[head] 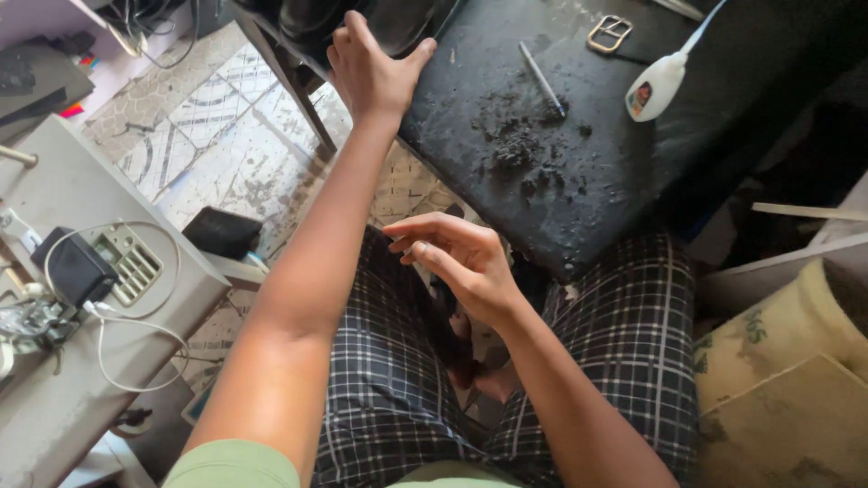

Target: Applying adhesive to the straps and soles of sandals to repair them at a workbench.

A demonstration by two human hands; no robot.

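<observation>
1. a view from the head looks down on a seated person's lap in dark checked shorts (624, 334), with a black work board (633, 172) in front of the knees.
2. the left hand (371, 72) reaches forward with the arm out straight. its fingers are spread wide and lie flat against the board's far left corner. it grips nothing; it only presses or steadies the edge.
3. the right hand (457, 262) hovers over the lap, just short of the board's near edge. its fingers are half curled and loosely parted, and the thumb points left. whether a small thing sits between the fingertips cannot be told.
4. on the board lie a thin metal tool (542, 79), a pile of dark crumbs (520, 145), a brass buckle (610, 33) and a white glue bottle (658, 86) with a long nozzle. the tool is nearest the left hand but apart from it.
5. to the left stands a grey table (63, 361) with a black adapter (72, 268) and a white cable (136, 352). below is a patterned tile floor (217, 126).
6. judged from this, steadying goes best with the left palm kept flat and firm on the corner, so the board does not tip off the knees while the right hand works close by.
</observation>
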